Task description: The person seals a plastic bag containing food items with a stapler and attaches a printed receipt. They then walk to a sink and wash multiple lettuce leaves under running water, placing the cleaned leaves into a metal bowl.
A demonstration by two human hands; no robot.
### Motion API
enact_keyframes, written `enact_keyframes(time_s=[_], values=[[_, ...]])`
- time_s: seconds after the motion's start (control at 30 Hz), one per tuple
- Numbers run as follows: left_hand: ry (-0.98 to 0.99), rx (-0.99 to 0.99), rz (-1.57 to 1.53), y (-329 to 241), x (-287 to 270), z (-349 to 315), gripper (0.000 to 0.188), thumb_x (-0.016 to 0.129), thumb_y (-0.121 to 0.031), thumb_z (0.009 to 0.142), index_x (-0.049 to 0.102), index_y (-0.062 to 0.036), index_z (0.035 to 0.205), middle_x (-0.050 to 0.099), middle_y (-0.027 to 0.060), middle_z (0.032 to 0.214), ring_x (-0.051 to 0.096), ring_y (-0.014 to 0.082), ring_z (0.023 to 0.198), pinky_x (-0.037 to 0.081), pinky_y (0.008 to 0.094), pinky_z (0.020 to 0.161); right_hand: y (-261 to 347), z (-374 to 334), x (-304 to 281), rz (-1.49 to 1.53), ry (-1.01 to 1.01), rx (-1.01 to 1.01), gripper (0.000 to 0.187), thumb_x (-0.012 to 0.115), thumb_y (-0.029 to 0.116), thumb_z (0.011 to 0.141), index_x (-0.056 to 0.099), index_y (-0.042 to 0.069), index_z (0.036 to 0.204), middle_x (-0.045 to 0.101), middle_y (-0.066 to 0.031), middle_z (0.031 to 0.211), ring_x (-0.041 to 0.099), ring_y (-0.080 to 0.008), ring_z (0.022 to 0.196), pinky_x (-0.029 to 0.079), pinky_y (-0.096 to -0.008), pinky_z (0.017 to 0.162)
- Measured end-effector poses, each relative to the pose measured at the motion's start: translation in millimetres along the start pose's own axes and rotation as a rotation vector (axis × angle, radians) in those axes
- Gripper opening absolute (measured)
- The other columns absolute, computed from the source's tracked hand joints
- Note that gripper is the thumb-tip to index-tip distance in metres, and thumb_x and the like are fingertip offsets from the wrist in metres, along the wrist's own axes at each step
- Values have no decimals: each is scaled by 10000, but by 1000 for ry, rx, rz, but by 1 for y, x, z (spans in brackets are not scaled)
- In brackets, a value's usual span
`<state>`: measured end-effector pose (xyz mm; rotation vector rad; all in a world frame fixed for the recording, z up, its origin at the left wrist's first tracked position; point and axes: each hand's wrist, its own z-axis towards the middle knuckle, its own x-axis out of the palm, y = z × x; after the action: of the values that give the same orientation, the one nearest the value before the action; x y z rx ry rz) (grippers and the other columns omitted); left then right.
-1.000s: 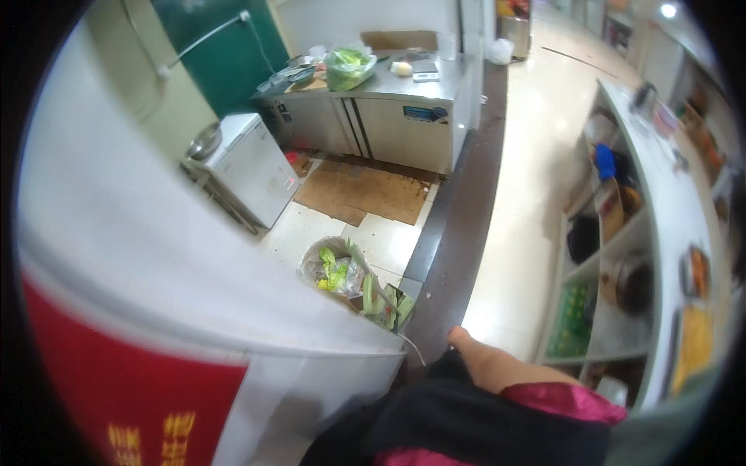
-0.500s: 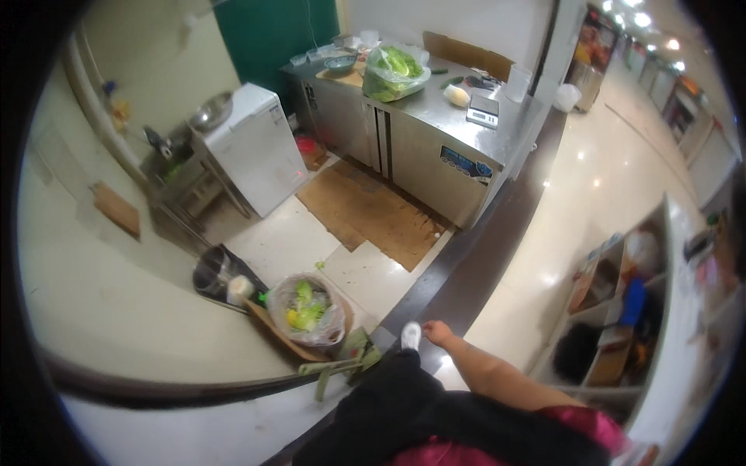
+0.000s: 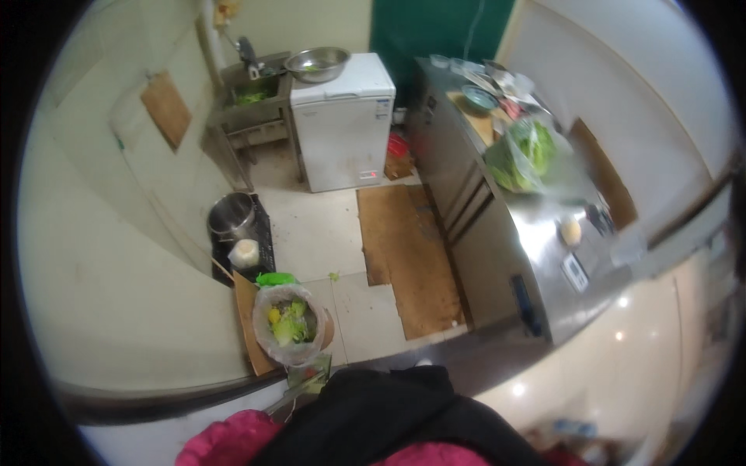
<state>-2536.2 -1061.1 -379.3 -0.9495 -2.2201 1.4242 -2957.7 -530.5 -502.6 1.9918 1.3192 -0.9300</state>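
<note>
Neither of my hands shows; only a pink sleeve (image 3: 233,439) and my dark clothing (image 3: 388,419) fill the lower edge. Just ahead on the left stands a bin (image 3: 299,353) lined with a clear bag, with green and yellow leaf scraps inside. Along the right runs a steel counter (image 3: 536,241). On it sit a clear bag of leafy greens (image 3: 524,159), a pale roundish vegetable (image 3: 570,231) and a kitchen scale (image 3: 575,272). Farther back on the counter, a bowl (image 3: 479,98) rests on a cutting board.
A white chest freezer (image 3: 342,140) at the back bears a steel basin (image 3: 317,65). Left of it is a sink (image 3: 252,93) with greens. A steel pot (image 3: 231,217) stands on the floor by the left wall. Flattened cardboard (image 3: 412,256) lies before the counter.
My view has swung left, so the freezer and sink sit nearer the middle and the counter farther right. My right hand and forearm, visible before, have left the picture.
</note>
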Motion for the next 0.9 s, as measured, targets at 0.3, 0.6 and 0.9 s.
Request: enact_keyframes(time_s=[0.3,0.6,0.9], values=[[-460,-301,-67,39,-24,50,427,585,-328,848,575,-30,1155,607,131,1103,574,286,1008,457,396,893,64,450,-294,-584,120,-736,209,596,211,837,676,44,933,680,-144,810,665,-266,733,514,-397,627],[-802,-771,-432,68,12,10,383,602,-289,846,606,-18,1117,637,131,1057,598,280,971,472,387,875,402,727,-583,866,-47,-579,211,579,144,881,648,18,1035,659,-49,800,596,-125,723,495,-285,655],[-678,-619,-88,79,-196,126,340,618,-251,843,636,-6,1078,668,131,1010,622,275,934,487,377,856,554,770,-613,874,401,-576,306,654,107,838,626,-3,1122,681,-100,979,655,-177,847,527,-284,740]])
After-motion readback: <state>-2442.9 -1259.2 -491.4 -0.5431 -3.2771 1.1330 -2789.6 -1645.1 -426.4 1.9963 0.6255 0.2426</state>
